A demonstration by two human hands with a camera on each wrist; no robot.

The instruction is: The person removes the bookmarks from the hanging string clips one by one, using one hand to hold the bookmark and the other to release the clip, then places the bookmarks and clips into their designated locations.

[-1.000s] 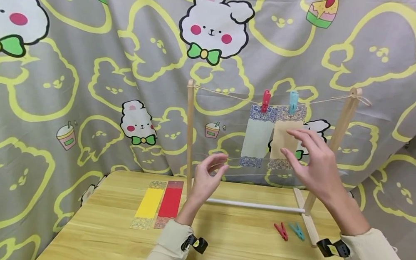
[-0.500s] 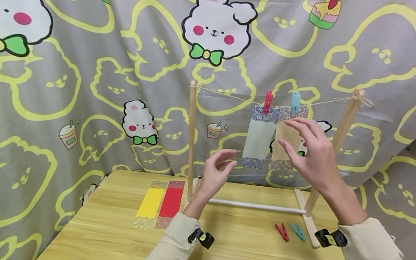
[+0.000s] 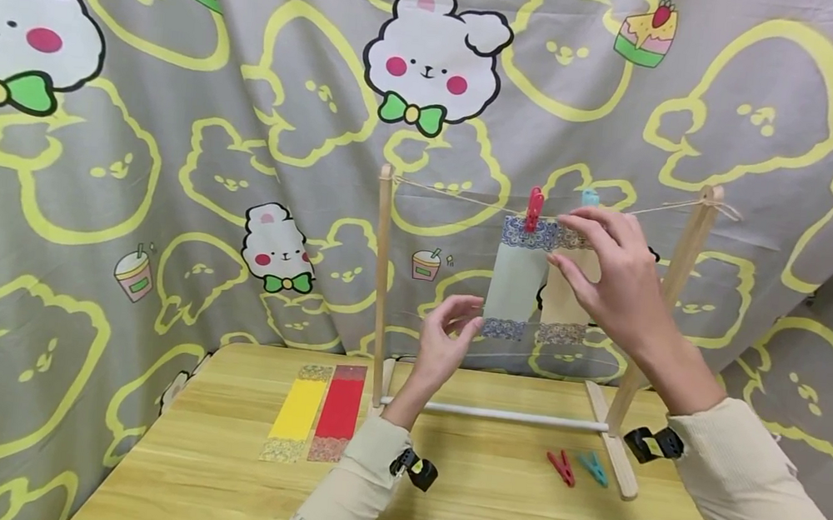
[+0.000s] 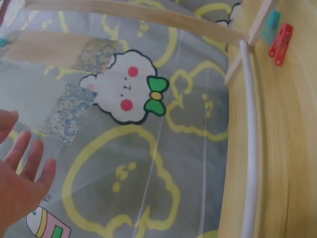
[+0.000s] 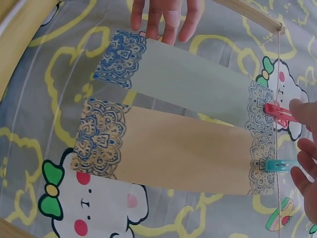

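Observation:
A pale green card (image 3: 516,278) with blue lace-patterned ends hangs from a string under a red clothespin (image 3: 534,210). Beside it on the right, a tan card (image 5: 183,151) hangs from a light blue clothespin (image 5: 281,165). My right hand (image 3: 615,271) is raised in front of the tan card, thumb and fingers apart, partly hiding that card and its clothespin in the head view. In the right wrist view its fingertips lie close by both clothespins. My left hand (image 3: 446,342), fingers loosely bent and holding nothing, is at the green card's lower left corner.
The string runs between the posts of a wooden frame (image 3: 381,290), joined below by a white bar (image 3: 507,415). A yellow card (image 3: 297,409) and a red card (image 3: 338,411) lie at the table's left. Another red clothespin (image 3: 560,467) and blue clothespin (image 3: 594,468) lie at right.
My right hand has moved up and left, towards the hanging clothespins. My left hand has shifted right, to the green card's lower edge. The cards hang as before.

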